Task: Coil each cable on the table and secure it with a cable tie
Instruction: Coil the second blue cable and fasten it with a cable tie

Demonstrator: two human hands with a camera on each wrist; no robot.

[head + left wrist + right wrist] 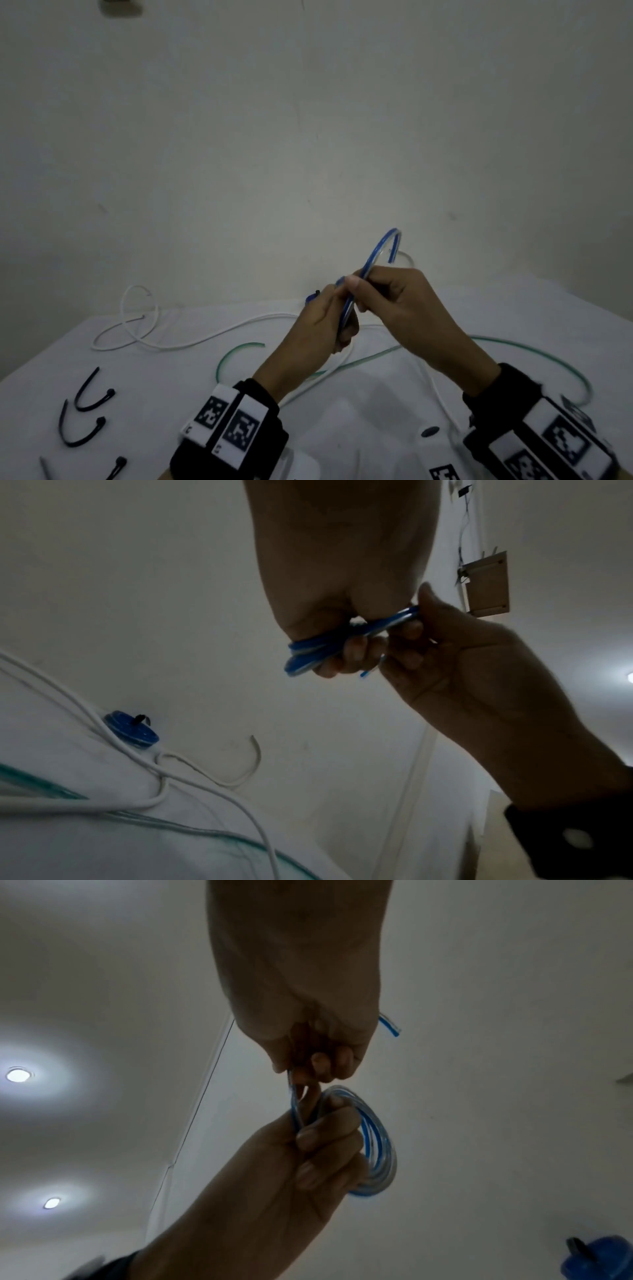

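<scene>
Above the table, both hands hold a blue cable. My left hand grips its small coil of several turns, fingers curled round it. My right hand pinches the strand just beside it; a loop arches up above that hand, and the short free end sticks out behind it. A white cable and a green cable lie loose on the white table. Black cable ties lie at the near left.
A second blue coil, bound with a black tie, lies by the wall behind my left hand. The green cable also curves round the right side. The white wall rises at the table's far edge.
</scene>
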